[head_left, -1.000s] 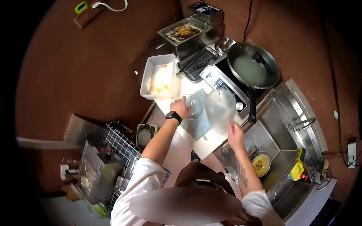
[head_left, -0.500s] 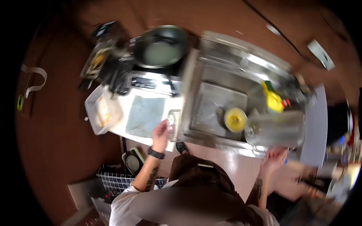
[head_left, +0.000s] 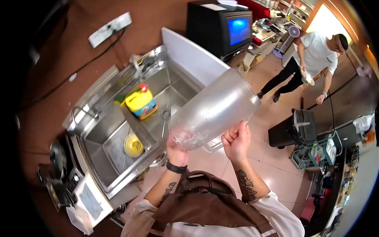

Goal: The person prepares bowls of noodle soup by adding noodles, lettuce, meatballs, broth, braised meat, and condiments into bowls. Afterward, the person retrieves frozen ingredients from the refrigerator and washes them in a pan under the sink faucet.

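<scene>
A large clear plastic pitcher (head_left: pixel 215 108) lies tilted in the air in front of me, at the near right side of the sink. My left hand (head_left: pixel 177 152) wraps its lower left end, and some of the fingers show blurred through the wall. Against the near side, my right hand (head_left: pixel 237 141) is closed, with the thumb by the pitcher's wall. Part of a clear handle shows between my hands; exactly where the right fingers grip is hidden.
A double steel sink (head_left: pixel 106 173) holds a yellow bowl (head_left: pixel 134 145) and a yellow detergent jug (head_left: pixel 142 103). Beyond the white splash panel (head_left: pixel 197 53) stands a black machine (head_left: pixel 217 29) with a lit screen. Another person (head_left: pixel 318 51) stands at right, near a black bin (head_left: pixel 292 128).
My view has swung right. My left hand has left the small object by the blue cloth and come to the pitcher, which is now raised and tilted off the sink edge.
</scene>
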The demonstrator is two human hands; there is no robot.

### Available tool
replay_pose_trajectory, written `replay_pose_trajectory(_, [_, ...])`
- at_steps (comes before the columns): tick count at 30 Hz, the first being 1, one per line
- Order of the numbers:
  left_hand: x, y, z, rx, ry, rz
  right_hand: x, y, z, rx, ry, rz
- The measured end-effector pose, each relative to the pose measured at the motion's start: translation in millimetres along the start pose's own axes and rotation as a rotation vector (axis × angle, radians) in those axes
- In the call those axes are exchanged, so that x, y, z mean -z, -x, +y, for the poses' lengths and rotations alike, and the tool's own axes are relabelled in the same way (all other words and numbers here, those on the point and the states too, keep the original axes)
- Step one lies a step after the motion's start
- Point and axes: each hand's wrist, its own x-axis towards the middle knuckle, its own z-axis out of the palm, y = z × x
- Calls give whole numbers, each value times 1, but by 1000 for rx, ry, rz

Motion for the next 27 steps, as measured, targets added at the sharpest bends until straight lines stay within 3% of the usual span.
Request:
replay_pose_trajectory(2, [-36, -25, -36, -54, -65, -18, 26, -31, -16, 27, 3, -34])
replay_pose_trajectory(3, [-61, -38, -39, -35, -10, -147, 38, -49, -23, 51, -43, 3])
replay_pose_trajectory(6, [-93, -94, -50, -95, -177, -233, 54, -107, -37, -64, -254, 142])
replay_pose_trajectory(8, [-132, -139, -64, -388, -493, -452, 71, -159, -52, -104, -370, 102])
replay_pose_trajectory(11, [-205, -205, -78, -772, -744, -552, 70, -242, -73, -158, -465, -53])
replay_pose_trajectory(14, [-287, -285, -41, -983, -955, -449, 10, -326, -117, -231, -220, -191])
replay_pose_trajectory(18, [-410, -367, 41, -1198, -1005, -499, -55, -441, -156, -423, 111, -544])
replay_pose_trajectory(20, [-463, -414, 73, -1262, -1277, -477, -93, -493, -164, -403, 124, -592])
replay_pose_trajectory(22, [-510, -447, 88, -1217, -1386, -646, -119, -560, -156, -477, 54, -725])
replay_pose_trajectory(23, [-531, -454, 85, -1286, -1628, -481, -129, -579, -150, -493, 42, -717])
replay_pose_trajectory(25, [-544, -518, 115, -912, -1679, -442, -147, -621, -132, -486, 50, -717])
replay_pose_trajectory(26, [-558, -573, 118, -703, -1680, -501, -150, -636, -124, -594, -52, -804])
replay_pose_trajectory(27, [-564, -621, 109, -640, -1740, -539, -147, -665, -102, -638, -205, -1020])
